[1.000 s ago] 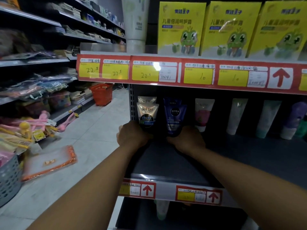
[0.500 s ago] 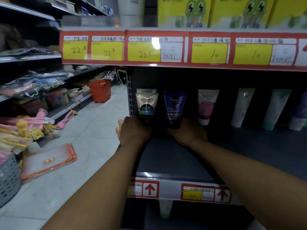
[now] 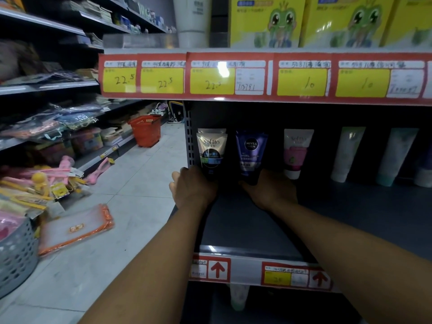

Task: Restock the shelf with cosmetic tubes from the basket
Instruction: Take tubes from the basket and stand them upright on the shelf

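Observation:
Both my arms reach deep into a dark shelf point(image 3: 245, 230). My left hand point(image 3: 192, 189) grips the base of an upright beige-and-black Softto tube point(image 3: 211, 152) at the shelf's left end; a second Softto tube stands right behind it. My right hand point(image 3: 270, 190) holds the bottom of a blue Nivea Men tube point(image 3: 251, 153) standing beside it. Further right along the back stand a white-and-pink tube point(image 3: 295, 153), a white tube point(image 3: 347, 153) and a pale green tube point(image 3: 395, 155). Which basket the tubes come from, I cannot tell.
The shelf above, fronted by red-and-yellow price tags point(image 3: 233, 78), carries yellow frog-print boxes point(image 3: 264, 19). A red shopping basket point(image 3: 145, 129) stands on the tiled aisle floor. A grey basket point(image 3: 16, 256) and an orange-edged pouch point(image 3: 74, 229) sit at lower left.
The view has tilted down a little and both hands sit slightly lower at the tube bases. The Softto and Nivea tubes remain upright in the same spots.

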The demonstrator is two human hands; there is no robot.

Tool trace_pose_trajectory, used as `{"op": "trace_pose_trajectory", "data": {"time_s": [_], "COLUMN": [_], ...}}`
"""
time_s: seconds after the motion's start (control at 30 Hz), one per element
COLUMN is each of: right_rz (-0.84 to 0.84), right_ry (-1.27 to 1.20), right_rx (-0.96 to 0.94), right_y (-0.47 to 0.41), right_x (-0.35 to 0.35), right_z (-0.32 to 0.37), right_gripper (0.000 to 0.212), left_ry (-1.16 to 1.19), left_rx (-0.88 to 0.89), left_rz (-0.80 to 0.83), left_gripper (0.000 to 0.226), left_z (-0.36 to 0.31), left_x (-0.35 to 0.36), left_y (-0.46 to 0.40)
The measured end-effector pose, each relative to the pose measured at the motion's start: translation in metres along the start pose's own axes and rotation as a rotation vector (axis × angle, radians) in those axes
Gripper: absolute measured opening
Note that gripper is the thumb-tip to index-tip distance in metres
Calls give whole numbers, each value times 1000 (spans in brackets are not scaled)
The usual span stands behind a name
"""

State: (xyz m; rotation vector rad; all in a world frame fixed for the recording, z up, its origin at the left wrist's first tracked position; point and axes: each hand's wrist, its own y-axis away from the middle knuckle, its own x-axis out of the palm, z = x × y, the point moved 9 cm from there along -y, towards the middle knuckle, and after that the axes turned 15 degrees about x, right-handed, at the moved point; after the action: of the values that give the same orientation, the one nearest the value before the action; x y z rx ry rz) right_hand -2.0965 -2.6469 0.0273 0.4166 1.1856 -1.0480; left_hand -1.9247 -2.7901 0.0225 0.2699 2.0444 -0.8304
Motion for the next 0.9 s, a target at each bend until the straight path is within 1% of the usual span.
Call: {"op": "trace_pose_trajectory", "data": {"time_s": [0.13, 0.27, 0.47, 0.53, 0.63, 0.77, 0.83, 0.9], "right_rz": [13, -36, -63, -20, 66, 201, 268, 313], "right_ry": [12, 29, -78, -110, -106, -88, -148, -249], "right_rx": [5, -20, -48, -80, -134, -126, -89, -88], "right_y": [0, 2, 1, 4, 11, 28, 38, 53], "right_x": [0, -1, -1, -2, -4, -18, -26, -38], "right_z": [0, 2, 0, 2, 0, -18, -29, -37], "right_gripper": [57, 60, 66, 73, 76, 64, 57, 55], "left_ry": [-22, -19, 21, 12, 32, 118, 189, 196], "left_rx": [17, 16, 2, 11, 38, 72, 110, 148], "left_rz": [-9, 2, 40, 58, 105, 195, 198, 176], "left_gripper": [49, 50, 68, 73, 80, 82, 77, 67], "left_z": [0, -2, 0, 0, -4, -11, -19, -27], "left_x": [0, -1, -2, -4, -9, -18, -25, -36], "left_y": [0, 2, 3, 3, 7, 23, 38, 55]}}
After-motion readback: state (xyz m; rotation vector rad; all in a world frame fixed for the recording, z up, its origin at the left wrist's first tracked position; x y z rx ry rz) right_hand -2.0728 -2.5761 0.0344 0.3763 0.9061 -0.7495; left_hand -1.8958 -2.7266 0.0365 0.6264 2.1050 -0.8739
